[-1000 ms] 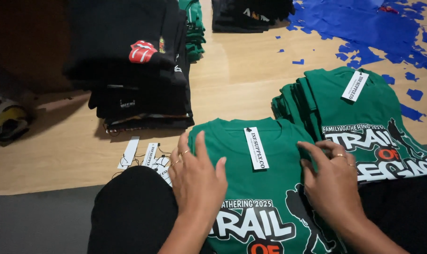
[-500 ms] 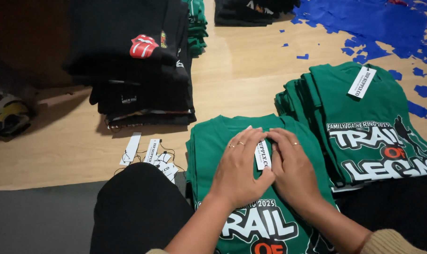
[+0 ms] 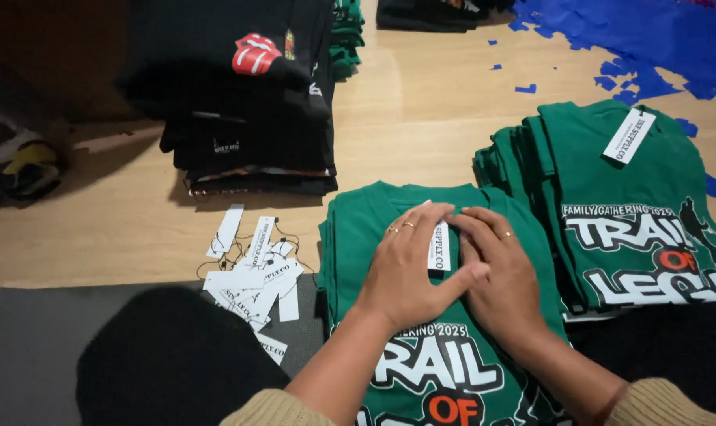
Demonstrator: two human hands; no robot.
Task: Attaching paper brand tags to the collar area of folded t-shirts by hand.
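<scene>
Green cotton shirt (image 3: 358,229) under flat hands, left hand (image 3: 409,272), right hand (image 3: 500,272).

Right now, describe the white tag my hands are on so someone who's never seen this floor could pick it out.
Start at the wooden floor, then find the nearer green shirt with white lettering, below the black shirt stack. The white tag lies on its collar area, between the left hand and right hand. Unlike the loose tags beside it, it sits on fabric under fingers.

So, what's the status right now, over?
Both hands, left and right, flat on green shirt, fingers at white tag. Loose tags alongside. Nothing blocking.
</scene>
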